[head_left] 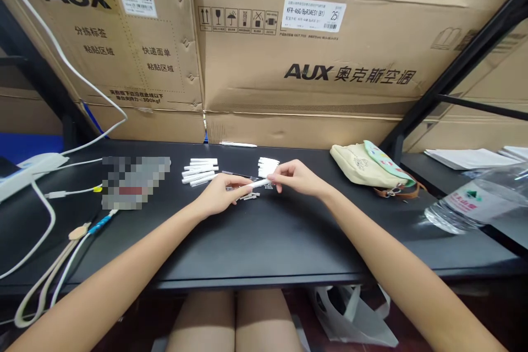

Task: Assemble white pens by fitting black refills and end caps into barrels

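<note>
White slender plastic stick [259, 183] is grasped between your right hand [297, 177] and left hand [218, 195], their fingertips pinching it, with matching sticks [200, 171] piled at ten o'clock.

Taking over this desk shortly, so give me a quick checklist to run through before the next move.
1. White stick secured: ok, pinched between the left hand and right hand.
2. Loose white sticks grouped: ok, lying side by side on the black desk.
3. White pieces clear of the right hand: cannot tell, they sit just beyond its fingers.
4. Small grey parts out of the way: not ok, loose right below the left hand.
5. Plastic water bottle capped: cannot tell, it lies on its side with the neck out of view.
</note>
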`<control>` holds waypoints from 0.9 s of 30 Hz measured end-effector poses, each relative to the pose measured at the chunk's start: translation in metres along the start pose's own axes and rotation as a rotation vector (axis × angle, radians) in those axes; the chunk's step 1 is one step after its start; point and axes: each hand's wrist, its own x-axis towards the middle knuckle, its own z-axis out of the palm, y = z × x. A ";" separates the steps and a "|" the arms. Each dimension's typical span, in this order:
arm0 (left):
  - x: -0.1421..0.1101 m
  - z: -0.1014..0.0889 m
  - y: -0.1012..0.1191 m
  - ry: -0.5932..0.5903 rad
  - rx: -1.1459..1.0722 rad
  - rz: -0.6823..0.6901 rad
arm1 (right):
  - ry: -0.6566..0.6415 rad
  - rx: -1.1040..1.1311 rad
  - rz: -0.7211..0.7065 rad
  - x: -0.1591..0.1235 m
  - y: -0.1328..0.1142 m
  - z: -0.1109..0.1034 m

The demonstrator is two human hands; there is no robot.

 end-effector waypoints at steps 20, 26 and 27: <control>-0.003 0.001 0.005 0.094 0.110 0.158 | -0.001 0.130 -0.019 -0.002 -0.004 0.001; -0.004 -0.005 0.011 0.444 0.096 0.164 | 0.188 0.220 -0.079 0.000 -0.001 0.010; -0.002 -0.006 0.012 0.519 -0.023 0.115 | 0.264 0.216 -0.106 0.000 -0.001 0.015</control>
